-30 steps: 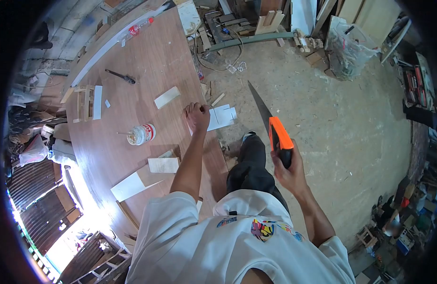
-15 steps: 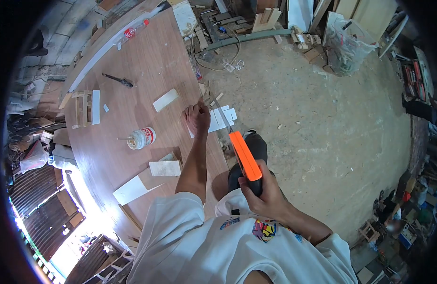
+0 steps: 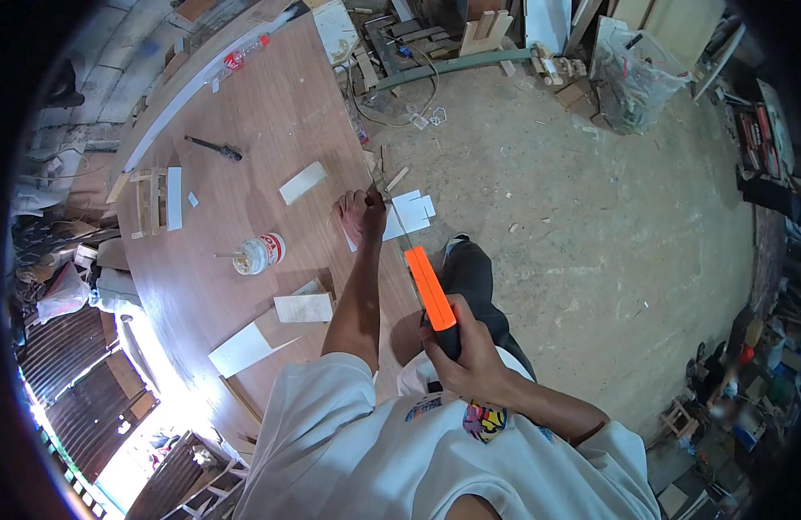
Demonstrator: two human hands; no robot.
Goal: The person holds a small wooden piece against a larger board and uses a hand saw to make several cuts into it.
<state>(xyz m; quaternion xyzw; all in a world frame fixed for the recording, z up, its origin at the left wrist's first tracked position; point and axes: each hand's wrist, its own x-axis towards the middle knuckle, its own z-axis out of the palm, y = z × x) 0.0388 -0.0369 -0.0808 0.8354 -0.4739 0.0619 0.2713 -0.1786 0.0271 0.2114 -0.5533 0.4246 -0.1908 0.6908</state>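
My right hand is wrapped round the dark grip of a handsaw with an orange handle. Its thin blade points away from me, seen nearly edge-on, and crosses a white board just right of my left hand. This board has a notched end and sticks out past the table edge over the floor. With curled fingers, my left hand presses the board down at the table's edge. A cream-coloured block lies on the table to the left of that hand.
On the wooden table stand a jar with a stick in it and a small wooden frame. A dark tool and a plastic bottle lie farther off. White offcuts are near my left forearm. A bag stands on the floor.
My right hand has moved the saw left, bringing the blade closer to my left hand and more edge-on. My left hand stays on the board.
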